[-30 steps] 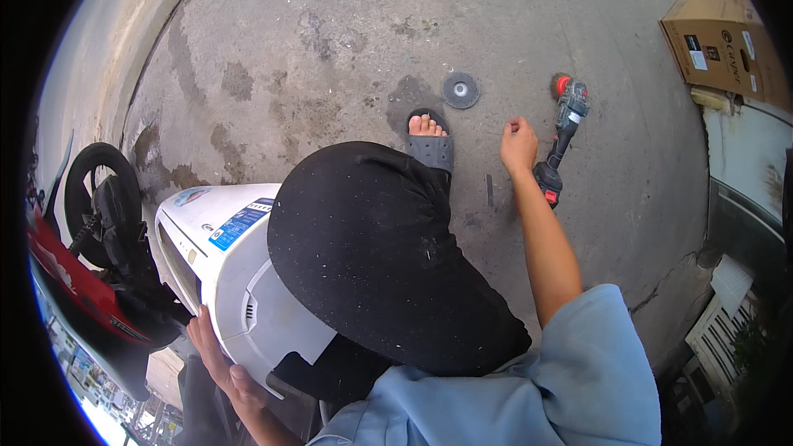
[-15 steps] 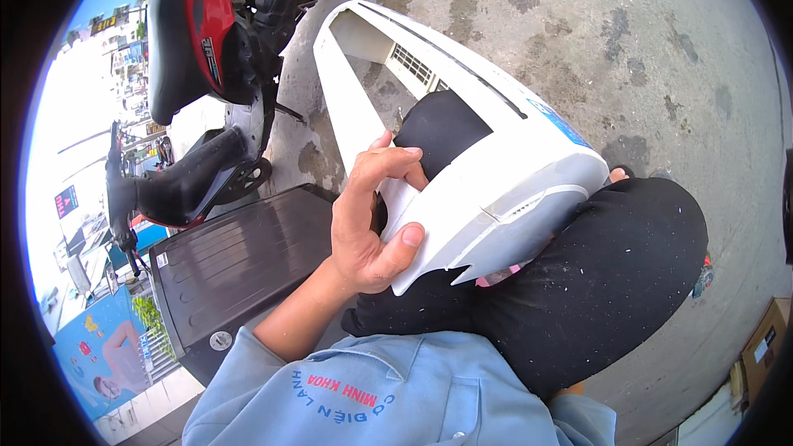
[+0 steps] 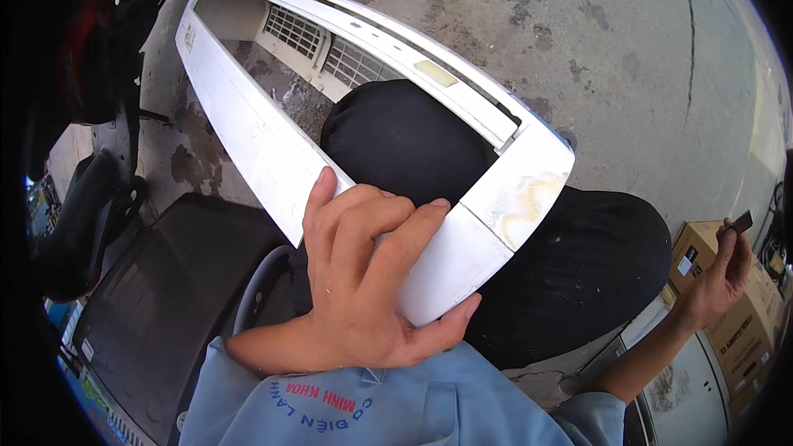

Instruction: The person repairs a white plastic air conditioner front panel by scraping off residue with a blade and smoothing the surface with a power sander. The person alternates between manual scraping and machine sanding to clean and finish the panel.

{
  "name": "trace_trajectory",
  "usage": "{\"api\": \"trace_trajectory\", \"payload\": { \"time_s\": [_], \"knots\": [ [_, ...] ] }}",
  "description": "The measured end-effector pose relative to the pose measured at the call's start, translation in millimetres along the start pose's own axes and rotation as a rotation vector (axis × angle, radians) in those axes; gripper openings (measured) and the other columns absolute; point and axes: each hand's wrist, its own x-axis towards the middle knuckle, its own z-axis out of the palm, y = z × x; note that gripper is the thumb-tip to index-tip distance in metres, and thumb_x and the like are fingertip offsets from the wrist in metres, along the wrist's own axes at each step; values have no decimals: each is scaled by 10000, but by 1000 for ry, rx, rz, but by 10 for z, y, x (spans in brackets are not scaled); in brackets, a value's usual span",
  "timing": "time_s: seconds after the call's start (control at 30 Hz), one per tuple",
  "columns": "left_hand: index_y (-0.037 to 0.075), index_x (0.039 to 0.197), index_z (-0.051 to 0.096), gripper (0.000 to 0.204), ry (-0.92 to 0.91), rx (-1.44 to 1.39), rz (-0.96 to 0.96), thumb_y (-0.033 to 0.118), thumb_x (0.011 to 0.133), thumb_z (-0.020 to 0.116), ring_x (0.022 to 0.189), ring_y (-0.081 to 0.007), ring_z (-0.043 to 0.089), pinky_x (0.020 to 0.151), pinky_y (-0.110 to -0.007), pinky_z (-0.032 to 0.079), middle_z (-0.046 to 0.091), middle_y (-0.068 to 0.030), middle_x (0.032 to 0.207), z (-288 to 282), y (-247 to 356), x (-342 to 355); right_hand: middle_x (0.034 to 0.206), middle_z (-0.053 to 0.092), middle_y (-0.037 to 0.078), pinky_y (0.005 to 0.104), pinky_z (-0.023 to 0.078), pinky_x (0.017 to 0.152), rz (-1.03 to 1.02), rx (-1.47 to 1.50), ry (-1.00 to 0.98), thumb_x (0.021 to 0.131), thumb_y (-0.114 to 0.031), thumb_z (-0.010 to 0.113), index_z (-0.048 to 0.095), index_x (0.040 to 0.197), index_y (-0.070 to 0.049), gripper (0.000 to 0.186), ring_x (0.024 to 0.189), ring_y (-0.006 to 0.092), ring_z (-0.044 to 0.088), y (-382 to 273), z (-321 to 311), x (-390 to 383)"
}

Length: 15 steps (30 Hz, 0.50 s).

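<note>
White casing (image 3: 256, 124) lay over lap (image 3: 578, 272), knee (image 3: 405, 128) showing in its open frame. On my feed, left hand (image 3: 363, 272) gripped near end; right hand (image 3: 717, 282) pinched small dark piece (image 3: 738, 224) before cardboard boxes (image 3: 742, 343), contents hidden from me.

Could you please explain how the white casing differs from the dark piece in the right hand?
The white casing is a large frame around an opening; the dark piece is small and looks flat. The white casing lies over the black trousers, gripped by the left hand; the dark piece is pinched in the right hand, off to the side. Each is held in one hand.
</note>
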Motion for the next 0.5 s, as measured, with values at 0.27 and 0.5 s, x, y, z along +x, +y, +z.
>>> {"api": "trace_trajectory", "payload": {
  "time_s": [0.27,0.5],
  "knots": [
    [-18,1199,679,691,-52,-57,-38,423,670,734,1069,-345,549,1160,-615,241,556,-151,1104,73,31,34,837,653,87,271,466,676,-386,-314,-717,831,85,749,764,984,24,166,770,159,598,-1969,961,-523],
    [20,1198,663,634,-7,-71,-33,413,705,733,1066,-314,548,1165,-613,231,549,-114,1088,33,-29,-8,777,615,76,282,419,592,-488,-398,-738,777,106,765,780,1012,8,255,685,164,561,-2079,993,-705]
  ]
}}
